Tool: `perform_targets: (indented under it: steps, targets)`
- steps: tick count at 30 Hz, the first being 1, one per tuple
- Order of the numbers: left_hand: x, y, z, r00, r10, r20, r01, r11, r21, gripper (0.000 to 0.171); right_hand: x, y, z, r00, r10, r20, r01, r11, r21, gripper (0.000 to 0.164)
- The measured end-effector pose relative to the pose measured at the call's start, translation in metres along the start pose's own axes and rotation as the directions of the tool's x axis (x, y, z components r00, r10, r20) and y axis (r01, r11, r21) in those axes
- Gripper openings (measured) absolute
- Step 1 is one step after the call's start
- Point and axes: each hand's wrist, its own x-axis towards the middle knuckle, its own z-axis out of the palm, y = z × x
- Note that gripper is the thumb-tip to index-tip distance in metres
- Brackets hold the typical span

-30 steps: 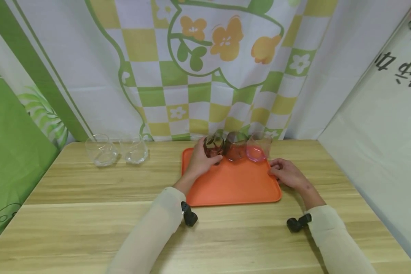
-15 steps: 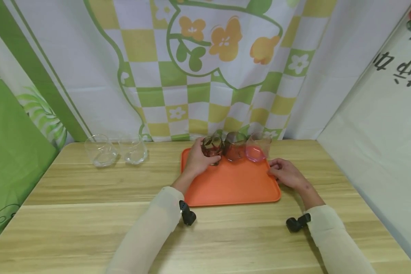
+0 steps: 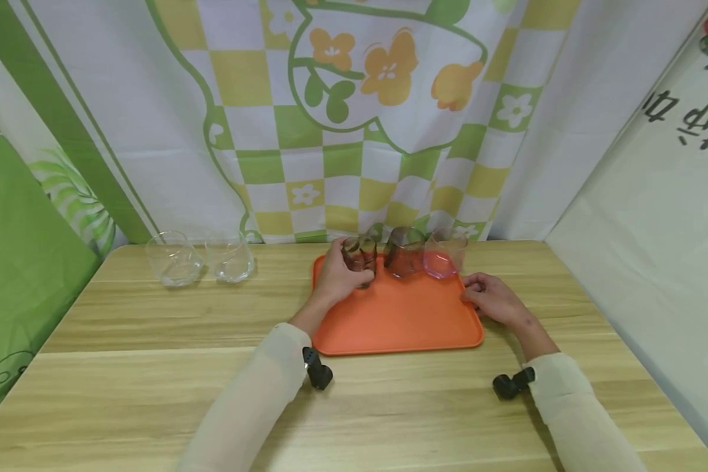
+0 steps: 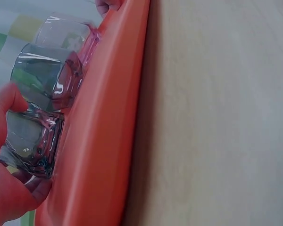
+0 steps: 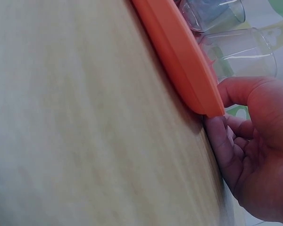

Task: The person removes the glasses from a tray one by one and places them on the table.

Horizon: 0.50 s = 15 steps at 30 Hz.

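Observation:
My left hand [image 3: 337, 280] grips a small dark-tinted drinking glass [image 3: 360, 255] by its sides, at the back left of an orange tray [image 3: 407, 321]. The left wrist view has thumb and fingers on opposite sides of that glass, its base close over the tray's surface. To its right stand a second dark glass [image 3: 405, 252] and a pink-bottomed clear glass [image 3: 446, 255], side by side along the tray's back edge. My right hand [image 3: 495, 300] pinches the tray's right rim; in the right wrist view the thumb is above the edge and fingers lie below it.
Two clear glasses [image 3: 177, 265] stand on the wooden table [image 3: 413, 419] at the back left, apart from the tray. A patterned curtain [image 3: 342, 151] hangs right behind the table's back edge, and a white sheet [image 3: 655, 216] borders the right side.
My left hand has shifted slightly left with the dark glass, widening the gap to the second dark glass. The right hand and the tray have stayed in place.

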Motion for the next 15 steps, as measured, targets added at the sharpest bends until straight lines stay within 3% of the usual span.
perform_targets:
  steps: [8, 15]
  targets:
    - [-0.002, -0.003, -0.016, 0.999, 0.050, -0.008, -0.050, 0.999, 0.005, 0.076, 0.000, -0.001, -0.001, 1.000, 0.010, -0.004, -0.010, 1.000, -0.014, 0.039]
    - [-0.009, -0.001, -0.033, 0.999, 0.045, -0.018, -0.045, 0.999, 0.018, 0.079, 0.001, 0.002, -0.001, 1.000, -0.001, 0.000, 0.001, 1.000, -0.014, 0.038]
